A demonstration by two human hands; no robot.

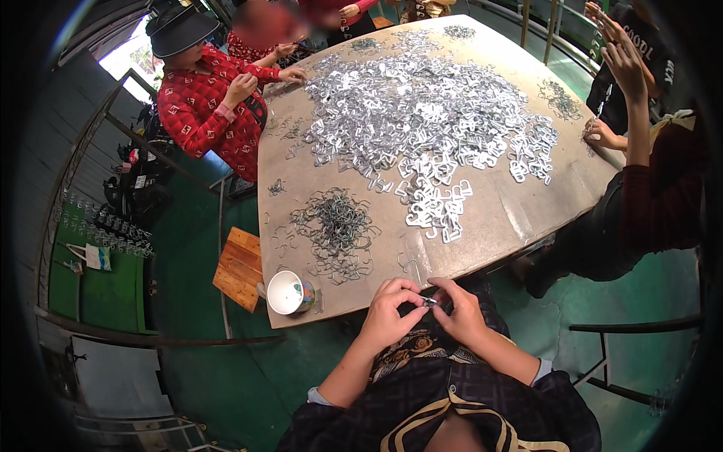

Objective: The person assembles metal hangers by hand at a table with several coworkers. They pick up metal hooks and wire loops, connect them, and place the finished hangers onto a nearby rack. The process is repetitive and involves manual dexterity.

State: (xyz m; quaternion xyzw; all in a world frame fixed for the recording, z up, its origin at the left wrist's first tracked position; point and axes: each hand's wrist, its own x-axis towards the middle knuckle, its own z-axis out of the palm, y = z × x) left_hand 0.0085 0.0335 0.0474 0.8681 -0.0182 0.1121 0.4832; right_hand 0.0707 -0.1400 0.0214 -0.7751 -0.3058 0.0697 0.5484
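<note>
At the near edge of the table (489, 245), my left hand (390, 315) and my right hand (461, 310) meet with fingertips pinched. Between them is a small silver metal piece (429, 300), mostly covered by the fingers, so its exact shape is hard to make out. Ahead of my hands lies a big heap of flat silver hook-shaped metal pieces (437, 105), with a tongue of them reaching toward me (438, 207). To the left sits a tangled pile of thin bent wire clips (335, 226). One loose wire clip (407, 264) rests just beyond my left hand.
A white-mouthed cup (286, 292) stands at the table's near left corner, beside a wooden stool (239, 270). A person in a red patterned shirt (203, 102) works at the left edge; others are at the far side and right. Smaller wire piles (559, 98) lie around the table.
</note>
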